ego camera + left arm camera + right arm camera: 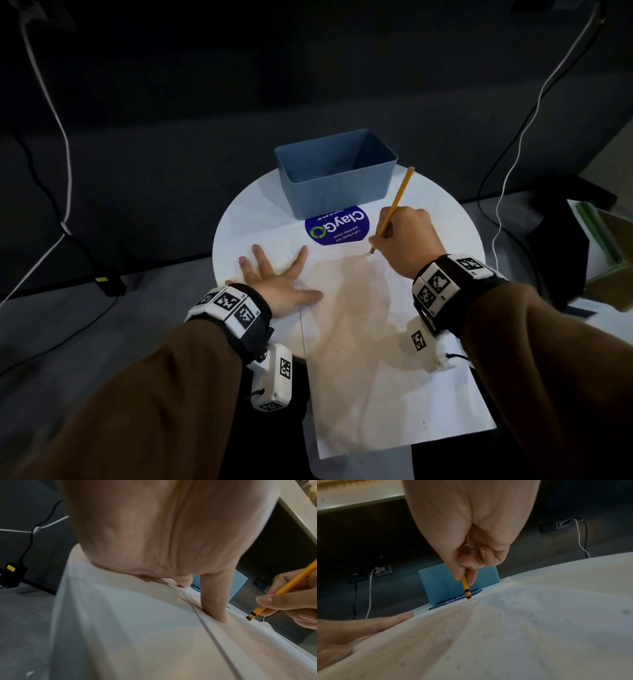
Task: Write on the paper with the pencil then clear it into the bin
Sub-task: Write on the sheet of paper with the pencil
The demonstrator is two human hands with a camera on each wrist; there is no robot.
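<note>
A white sheet of paper (359, 325) lies on the round white table (239, 219) and overhangs its near edge. My left hand (277, 274) lies flat on the sheet's far left corner, fingers spread; its straight finger (214, 601) presses the paper (223, 649). My right hand (407, 236) pinches a yellow pencil (399, 195), tilted away from me, with its black-banded lower end on the paper near the far edge. The right wrist view shows that hand (467, 547) holding the pencil (465, 586) above the sheet (505, 635). An empty blue bin (337, 192) stands at the table's back.
A round blue ClayGo sticker (337, 226) sits between bin and paper. Black and white cables (65, 144) hang at left and right, with a black adaptor (109, 284) on the floor. A dark object and stacked items (589, 240) stand to the right.
</note>
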